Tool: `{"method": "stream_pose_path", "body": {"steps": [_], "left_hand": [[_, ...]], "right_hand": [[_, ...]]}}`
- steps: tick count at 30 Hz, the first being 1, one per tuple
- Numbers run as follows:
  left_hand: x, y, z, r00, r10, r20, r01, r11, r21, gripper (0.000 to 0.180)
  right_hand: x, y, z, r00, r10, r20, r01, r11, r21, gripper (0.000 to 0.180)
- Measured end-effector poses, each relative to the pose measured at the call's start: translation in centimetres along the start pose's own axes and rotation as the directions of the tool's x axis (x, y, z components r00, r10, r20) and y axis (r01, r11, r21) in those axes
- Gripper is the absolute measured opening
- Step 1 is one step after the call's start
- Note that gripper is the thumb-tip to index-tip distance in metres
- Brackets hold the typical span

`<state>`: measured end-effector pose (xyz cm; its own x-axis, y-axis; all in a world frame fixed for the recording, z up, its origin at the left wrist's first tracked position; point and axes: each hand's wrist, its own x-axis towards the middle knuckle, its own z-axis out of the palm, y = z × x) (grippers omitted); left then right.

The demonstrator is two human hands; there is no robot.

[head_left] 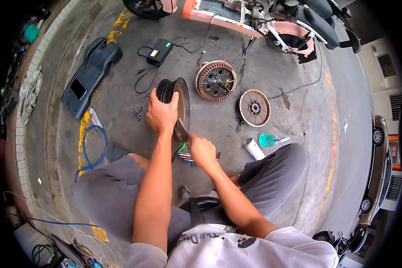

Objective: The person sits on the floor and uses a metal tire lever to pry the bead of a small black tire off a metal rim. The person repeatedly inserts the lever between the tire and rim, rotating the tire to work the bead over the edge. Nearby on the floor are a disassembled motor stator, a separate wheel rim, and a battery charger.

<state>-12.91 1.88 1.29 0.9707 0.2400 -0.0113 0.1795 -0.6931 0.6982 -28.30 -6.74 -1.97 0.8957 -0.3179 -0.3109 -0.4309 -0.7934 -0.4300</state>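
Observation:
A black wheel hub shell (pixel 169 91) stands on edge on the concrete floor in front of me. My left hand (pixel 161 114) grips its rim from above and holds it upright. My right hand (pixel 202 149) is closed on a flat metal blade tool (pixel 182 130) whose tip lies against the lower rim of the hub. Beyond the hub lies a round motor stator with copper windings (pixel 216 81), and to its right a round side cover (pixel 254 108) lies flat.
A black charger with cables (pixel 159 51), a dark plastic body panel (pixel 89 71), a blue hose (pixel 91 149), a teal bottle (pixel 268 140), a white tube (pixel 253 148) and small screwdrivers (pixel 184 156) lie around. A pink and white scooter (pixel 272 20) stands behind. Cars are parked at right.

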Motion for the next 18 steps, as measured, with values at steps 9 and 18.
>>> {"method": "stream_pose_path", "body": {"steps": [9, 18], "left_hand": [[0.7, -2.0, -0.3, 0.997, 0.023, -0.072, -0.022, 1.000, 0.014, 0.083], [0.6, -2.4, -0.5, 0.998, 0.003, -0.070, -0.005, 0.999, -0.032, 0.080]], "right_hand": [[-0.1, -3.6, -5.0, 0.997, -0.075, 0.033, 0.075, 0.997, 0.010, 0.029], [2.2, -2.8, -2.1, 0.998, -0.066, -0.001, 0.066, 0.997, -0.027, 0.032]]}}
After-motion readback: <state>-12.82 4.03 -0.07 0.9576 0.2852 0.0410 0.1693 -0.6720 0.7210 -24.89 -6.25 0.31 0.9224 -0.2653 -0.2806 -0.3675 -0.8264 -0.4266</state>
